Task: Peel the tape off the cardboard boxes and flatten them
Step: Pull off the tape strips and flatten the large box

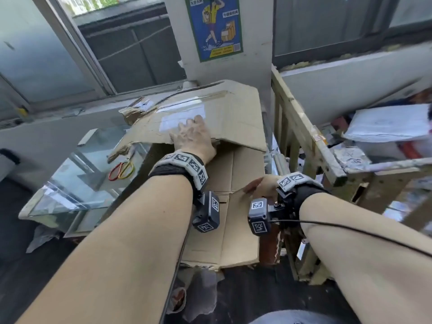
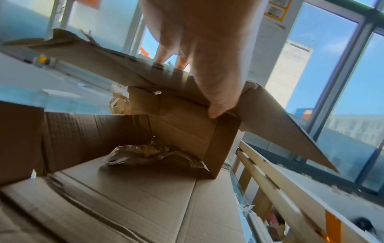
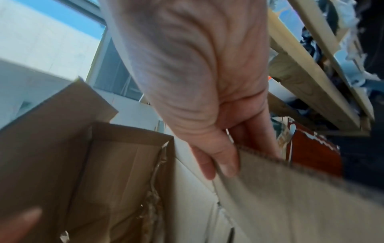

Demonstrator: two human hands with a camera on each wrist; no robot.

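A large brown cardboard box (image 1: 236,113) lies partly collapsed on a counter, its lower panels (image 1: 243,230) spread flat toward me. A white label (image 1: 173,122) and a strip of clear tape (image 1: 198,99) sit on the raised top panel. My left hand (image 1: 191,134) lies on that panel with fingers spread. In the left wrist view the left hand (image 2: 207,82) has its thumb hooked under the panel's fold, so it pinches the cardboard (image 2: 187,131). My right hand (image 1: 261,187) holds the right edge of a lower panel. The right hand (image 3: 220,164) pinches that panel (image 3: 290,197) between thumb and fingers.
Crumpled tape (image 2: 145,152) lies inside the box. Red-and-yellow-handled scissors (image 1: 121,170) rest on a glass case (image 1: 70,197) to the left. A wooden frame (image 1: 304,136) stands close on the right, with white parcels (image 1: 385,125) behind it. Windows and a wall back the counter.
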